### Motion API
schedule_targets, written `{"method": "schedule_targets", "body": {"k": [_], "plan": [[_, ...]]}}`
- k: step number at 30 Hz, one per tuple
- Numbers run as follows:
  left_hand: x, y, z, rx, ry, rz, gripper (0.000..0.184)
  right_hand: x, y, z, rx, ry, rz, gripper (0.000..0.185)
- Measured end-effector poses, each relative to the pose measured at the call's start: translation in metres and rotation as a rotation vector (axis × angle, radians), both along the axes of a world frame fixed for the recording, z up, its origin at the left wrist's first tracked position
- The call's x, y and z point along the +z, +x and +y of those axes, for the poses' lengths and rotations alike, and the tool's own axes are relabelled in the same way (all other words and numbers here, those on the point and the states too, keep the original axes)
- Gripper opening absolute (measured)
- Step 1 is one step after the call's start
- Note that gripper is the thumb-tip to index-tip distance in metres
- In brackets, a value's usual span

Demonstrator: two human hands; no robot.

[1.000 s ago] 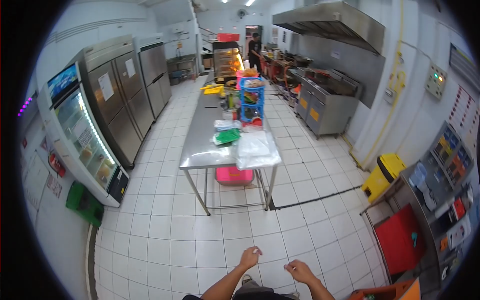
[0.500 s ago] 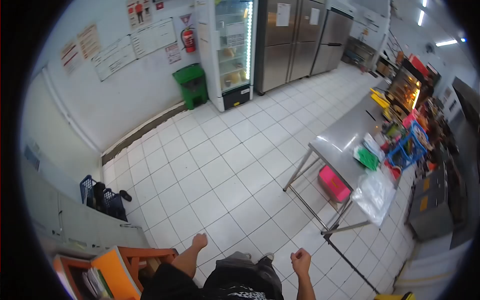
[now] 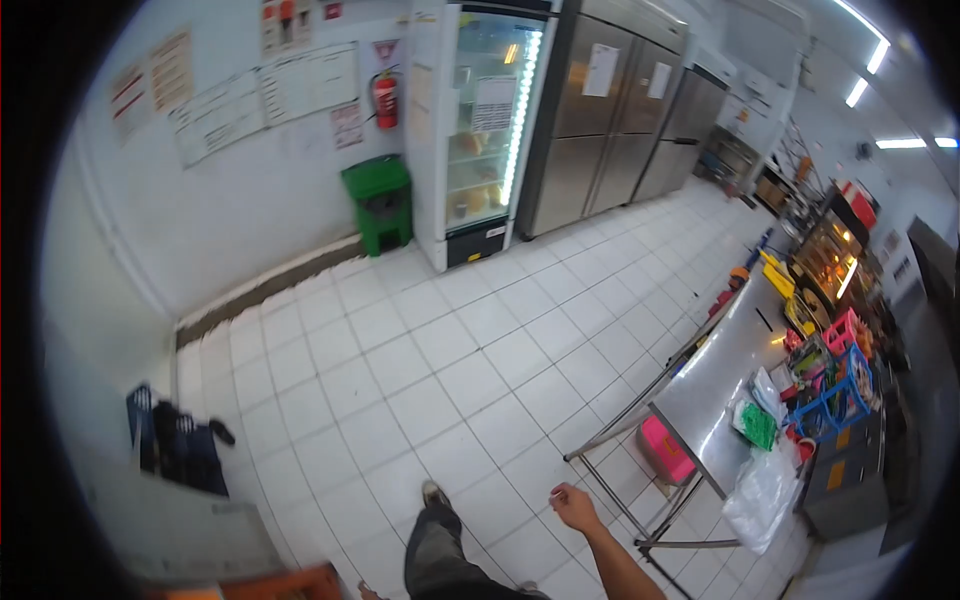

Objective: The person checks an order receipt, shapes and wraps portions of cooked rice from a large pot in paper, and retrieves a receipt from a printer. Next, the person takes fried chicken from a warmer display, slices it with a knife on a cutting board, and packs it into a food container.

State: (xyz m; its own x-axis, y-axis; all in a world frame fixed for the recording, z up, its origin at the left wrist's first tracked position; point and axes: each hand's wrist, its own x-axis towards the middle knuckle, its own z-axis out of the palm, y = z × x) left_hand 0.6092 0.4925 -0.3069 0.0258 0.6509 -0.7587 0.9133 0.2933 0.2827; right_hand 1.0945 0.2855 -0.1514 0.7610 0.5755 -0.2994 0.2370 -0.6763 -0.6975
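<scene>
My right hand (image 3: pixel 573 507) hangs in the air over the tiled floor, its fingers curled in loosely, and I see nothing in it. It is nearest to the legs of the steel table (image 3: pixel 697 402) but apart from them. Only a small bit of my left hand (image 3: pixel 368 592) shows at the bottom edge, so its fingers are not readable. One of my shoes (image 3: pixel 434 494) is set forward on the white tiles.
To the right, the steel table carries plastic bags (image 3: pixel 762 497), a green packet (image 3: pixel 754 426) and a blue basket (image 3: pixel 840 398). A pink container (image 3: pixel 665 450) sits beneath. Ahead stand a green bin (image 3: pixel 380 205), a glass-door fridge (image 3: pixel 483 140) and steel fridges (image 3: pixel 600 125). Dark crates (image 3: pixel 180 440) lie left.
My view has moved forward and tilted, with one leg stepping ahead. My left hand has dropped almost out of sight, while my right hand has swung forward. The orange shelf has slid mostly out of view.
</scene>
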Motion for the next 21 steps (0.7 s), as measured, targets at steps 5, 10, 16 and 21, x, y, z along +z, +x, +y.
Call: {"method": "schedule_targets", "body": {"k": [5,10,16,21], "plan": [[-0.026,0.137,0.196,-0.285,0.132,-0.271,0.017,-0.008,0.004,0.155,0.369,-0.172,0.120,0.044],[0.014,0.353,0.354,0.041,-0.151,-0.934,0.051,0.017,0.050,0.326,-0.001,0.316,0.603,0.045],[0.177,0.613,0.351,-0.714,0.582,-0.983,0.056,0.028,0.174,0.506,-0.422,1.234,1.314,0.073],[0.204,0.728,0.528,-0.627,0.788,-0.526,0.064,0.088,0.275,0.637,-0.268,1.038,1.455,0.069]]}}
